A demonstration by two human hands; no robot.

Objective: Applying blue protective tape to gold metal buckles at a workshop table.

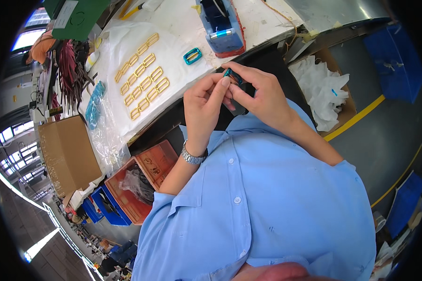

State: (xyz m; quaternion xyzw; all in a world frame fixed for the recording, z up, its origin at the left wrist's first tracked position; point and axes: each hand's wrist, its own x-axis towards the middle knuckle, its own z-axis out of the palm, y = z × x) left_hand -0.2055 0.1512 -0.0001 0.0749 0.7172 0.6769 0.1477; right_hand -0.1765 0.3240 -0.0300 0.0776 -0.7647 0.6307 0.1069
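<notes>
Gold buckles in four slanting rows, roughly four or five to a row, exact tally hard to make out; thin shiny metal, oblong with rounded corners, laid flat on one white sheet, soft and wrinkled. Just right of the rows, one teal buckle, glossier and thicker-rimmed, rounded oblong. Beyond, one dispenser, blue and blocky, red along its base. Off the table, near its front edge, one teal piece between two hands, glossy and dark, too covered by fingers to tell its full shape. Left hand closed in a pinch on the piece, thumb pressed alongside; right hand also gripping it, index finger curled over the far side, thumb below. On the left wrist, one watch of linked metal. Left of the rows, one teal bundle and crinkled clear plastic. Lower left, one carton of plain brown cardboard and one crate of hard orange-red plastic, with a crumpled bag inside. To the right, one open box of cardboard, heaped with crumpled white paper. Across the smooth grey floor, two yellow lines.
</notes>
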